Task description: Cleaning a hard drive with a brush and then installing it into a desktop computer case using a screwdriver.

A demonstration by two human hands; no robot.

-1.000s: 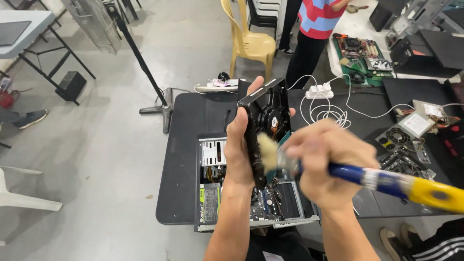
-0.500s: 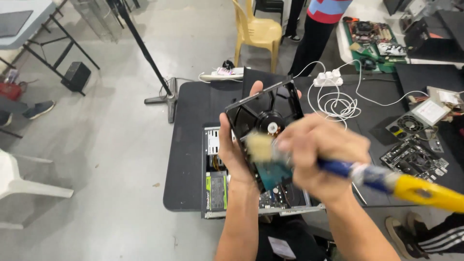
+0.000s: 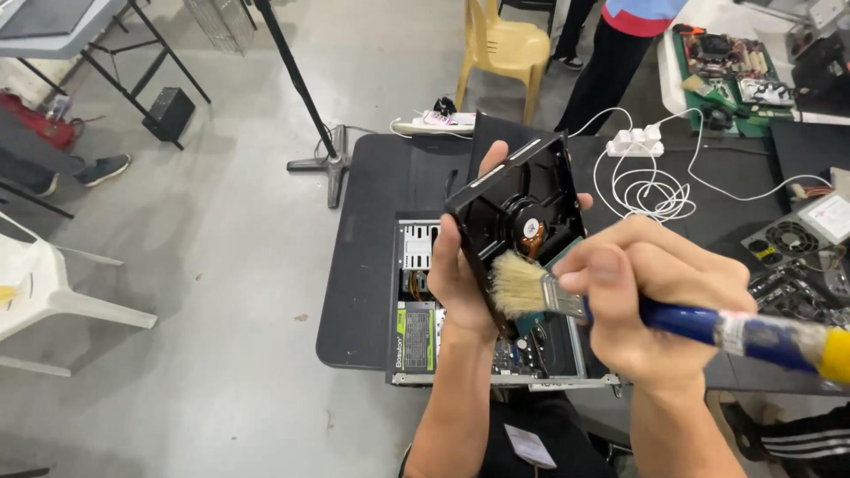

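Note:
My left hand (image 3: 460, 274) grips a black hard drive (image 3: 522, 212) by its edges and holds it tilted above the open computer case (image 3: 425, 336). My right hand (image 3: 655, 301) is closed on a paintbrush with a blue and yellow handle (image 3: 753, 336). The brush's pale bristles (image 3: 513, 285) touch the lower face of the drive. The case lies flat on a black table (image 3: 372, 230) below both hands, partly hidden by my arms.
A white power strip and coiled cable (image 3: 642, 173) lie on the table behind the drive. Loose circuit boards and a fan (image 3: 788, 239) sit at the right. A person (image 3: 620, 53) stands beyond the table beside a yellow plastic chair (image 3: 505, 44). A stand pole (image 3: 310, 115) rises at left.
The drive has turned to show more of its flat face and has risen a little. The brush has shifted down and left across the drive. The camera has moved closer.

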